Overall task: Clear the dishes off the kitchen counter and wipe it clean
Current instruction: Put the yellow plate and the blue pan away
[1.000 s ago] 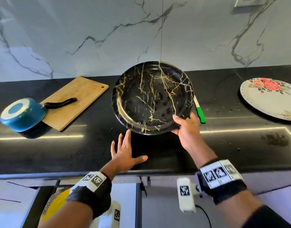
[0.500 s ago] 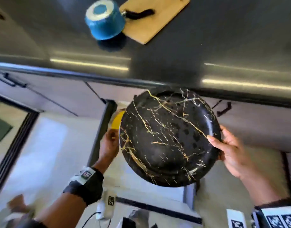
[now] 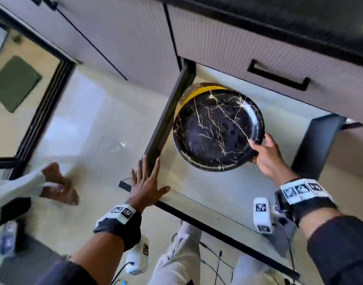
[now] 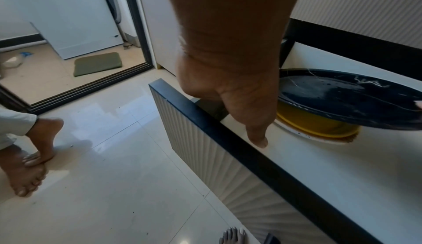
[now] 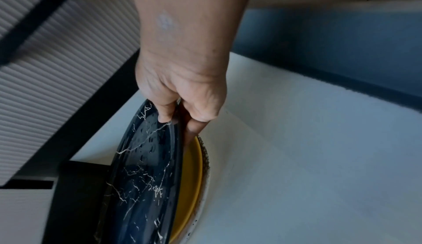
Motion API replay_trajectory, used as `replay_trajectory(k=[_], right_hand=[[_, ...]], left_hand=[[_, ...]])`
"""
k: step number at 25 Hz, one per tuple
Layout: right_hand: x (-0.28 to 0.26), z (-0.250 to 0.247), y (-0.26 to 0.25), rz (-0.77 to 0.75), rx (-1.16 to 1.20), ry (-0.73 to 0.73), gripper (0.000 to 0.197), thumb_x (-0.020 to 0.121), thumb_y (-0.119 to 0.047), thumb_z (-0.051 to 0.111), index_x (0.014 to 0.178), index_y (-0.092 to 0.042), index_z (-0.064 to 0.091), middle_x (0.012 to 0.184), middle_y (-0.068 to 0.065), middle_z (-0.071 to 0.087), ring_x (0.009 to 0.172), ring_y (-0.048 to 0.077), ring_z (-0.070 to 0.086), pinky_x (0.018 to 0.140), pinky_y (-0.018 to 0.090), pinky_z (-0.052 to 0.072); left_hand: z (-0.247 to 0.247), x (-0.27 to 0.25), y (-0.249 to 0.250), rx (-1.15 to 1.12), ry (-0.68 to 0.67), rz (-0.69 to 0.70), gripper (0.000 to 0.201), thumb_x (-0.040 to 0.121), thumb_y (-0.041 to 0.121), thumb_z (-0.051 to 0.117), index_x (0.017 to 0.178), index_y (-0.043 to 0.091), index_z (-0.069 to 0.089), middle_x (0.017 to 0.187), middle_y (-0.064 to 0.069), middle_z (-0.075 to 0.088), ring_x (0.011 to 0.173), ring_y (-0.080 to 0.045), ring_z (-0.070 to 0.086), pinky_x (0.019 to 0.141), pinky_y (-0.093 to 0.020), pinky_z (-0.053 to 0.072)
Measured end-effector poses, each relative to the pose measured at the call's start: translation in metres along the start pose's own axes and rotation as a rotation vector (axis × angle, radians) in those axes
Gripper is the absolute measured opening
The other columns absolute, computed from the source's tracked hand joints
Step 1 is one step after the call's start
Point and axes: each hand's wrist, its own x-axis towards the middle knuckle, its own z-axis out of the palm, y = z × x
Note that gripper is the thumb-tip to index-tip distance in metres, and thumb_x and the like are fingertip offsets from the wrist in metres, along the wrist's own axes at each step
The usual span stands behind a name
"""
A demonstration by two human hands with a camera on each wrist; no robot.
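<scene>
A black plate with gold veins [image 3: 217, 130] hangs tilted over an open white drawer [image 3: 213, 194], above a yellow plate [image 3: 197, 91] lying in it. My right hand [image 3: 262, 156] pinches the black plate's near right rim, thumb on top, fingers underneath [image 5: 194, 128]. In the right wrist view the black plate [image 5: 141, 172] leans over the yellow plate [image 5: 189, 175]. My left hand [image 3: 145, 182] rests flat, fingers spread, on the drawer's front left corner. In the left wrist view its thumb [image 4: 256, 136] reaches into the drawer beside the black plate [image 4: 342, 96] and yellow plate [image 4: 315, 125].
The black counter edge [image 3: 299, 23] runs along the top right, with ribbed cabinet fronts and a black handle [image 3: 278, 76] beneath. Another person's bare feet [image 3: 57, 182] stand on the tiled floor at left. A green mat [image 3: 14, 83] lies beyond a sliding door track.
The black plate has come down from the counter and now hangs low over the yellow plate in the drawer. My left hand has moved to the drawer's front corner.
</scene>
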Motion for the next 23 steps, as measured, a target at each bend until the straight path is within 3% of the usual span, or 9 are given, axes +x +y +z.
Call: replay_trajectory(k=[4, 6, 9, 10, 13, 16, 18, 20, 23], right_hand=[[0.038, 0.026, 0.012, 0.010, 0.097, 0.037, 0.032, 0.093, 0.001, 0.054, 0.114, -0.024, 0.051, 0.103, -0.003, 0.067, 0.089, 0.017, 0.066, 0.071, 0.046, 0.057], [0.046, 0.030, 0.022, 0.013, 0.083, 0.087, 0.028, 0.092, 0.000, 0.056, 0.104, -0.025, 0.054, 0.098, -0.002, 0.068, 0.081, 0.013, 0.066, 0.067, 0.040, 0.056], [0.061, 0.028, 0.036, -0.057, -0.165, 0.284, 0.017, 0.081, -0.007, 0.072, 0.089, -0.017, 0.061, 0.086, 0.005, 0.066, 0.068, 0.017, 0.059, 0.060, 0.029, 0.050], [0.066, 0.027, 0.038, -0.056, -0.290, 0.320, 0.019, 0.077, -0.010, 0.076, 0.090, -0.012, 0.063, 0.088, 0.008, 0.067, 0.072, 0.020, 0.060, 0.065, 0.029, 0.050], [0.083, 0.026, 0.038, 0.037, -0.501, 0.331, 0.052, 0.071, -0.015, 0.081, 0.118, -0.003, 0.060, 0.118, 0.014, 0.066, 0.104, 0.029, 0.065, 0.092, 0.037, 0.053], [0.066, 0.023, 0.006, -0.013, -0.613, 0.272, 0.055, 0.077, -0.014, 0.076, 0.126, -0.002, 0.053, 0.126, 0.016, 0.061, 0.111, 0.033, 0.061, 0.093, 0.034, 0.050], [0.037, 0.009, -0.020, -0.125, -0.683, 0.218, 0.043, 0.082, -0.013, 0.073, 0.121, 0.000, 0.059, 0.121, 0.017, 0.064, 0.107, 0.030, 0.062, 0.084, 0.027, 0.046], [0.003, -0.025, -0.045, -0.264, -0.589, 0.163, 0.028, 0.085, -0.013, 0.071, 0.111, -0.002, 0.069, 0.109, 0.013, 0.071, 0.092, 0.020, 0.065, 0.082, 0.023, 0.047], [-0.057, -0.108, -0.084, -0.432, -0.345, 0.131, 0.013, 0.092, -0.003, 0.060, 0.090, 0.002, 0.071, 0.080, -0.005, 0.072, 0.071, -0.002, 0.063, 0.079, 0.029, 0.051]], left_hand=[[0.004, 0.000, -0.005, 0.041, 0.004, 0.041, 0.106, 0.088, 0.062, 0.054, 0.150, 0.031, -0.027, 0.150, -0.014, -0.043, 0.140, -0.034, -0.033, 0.113, -0.049, -0.018], [0.001, 0.001, -0.002, 0.030, 0.022, 0.065, 0.105, 0.089, 0.059, 0.055, 0.150, 0.031, -0.025, 0.150, -0.013, -0.042, 0.140, -0.033, -0.034, 0.115, -0.049, -0.015], [-0.007, 0.007, 0.011, 0.003, 0.084, 0.131, 0.103, 0.091, 0.056, 0.056, 0.151, 0.033, -0.024, 0.154, -0.012, -0.038, 0.143, -0.032, -0.032, 0.116, -0.045, -0.014], [-0.010, 0.008, 0.016, -0.005, 0.101, 0.149, 0.102, 0.091, 0.054, 0.057, 0.151, 0.034, -0.023, 0.155, -0.011, -0.037, 0.143, -0.031, -0.031, 0.116, -0.044, -0.013], [-0.023, 0.011, 0.037, -0.022, 0.126, 0.189, 0.102, 0.092, 0.047, 0.059, 0.151, 0.034, -0.022, 0.155, -0.008, -0.038, 0.144, -0.029, -0.031, 0.117, -0.043, -0.011], [-0.043, 0.004, 0.070, -0.029, 0.178, 0.262, 0.097, 0.093, 0.041, 0.059, 0.154, 0.031, -0.016, 0.157, -0.009, -0.034, 0.146, -0.028, -0.027, 0.121, -0.045, -0.005], [-0.061, -0.006, 0.102, -0.018, 0.233, 0.360, 0.087, 0.093, 0.036, 0.059, 0.157, 0.026, 0.001, 0.162, -0.011, -0.019, 0.150, -0.031, -0.014, 0.122, -0.045, 0.003], [-0.086, -0.019, 0.153, 0.000, 0.328, 0.534, 0.075, 0.090, 0.028, 0.063, 0.153, 0.020, 0.024, 0.163, -0.013, 0.006, 0.149, -0.033, 0.009, 0.121, -0.047, 0.019], [-0.128, -0.045, 0.262, 0.031, 0.492, 0.872, 0.056, 0.085, 0.016, 0.063, 0.138, 0.017, 0.046, 0.151, -0.008, 0.037, 0.138, -0.029, 0.034, 0.110, -0.044, 0.036]])
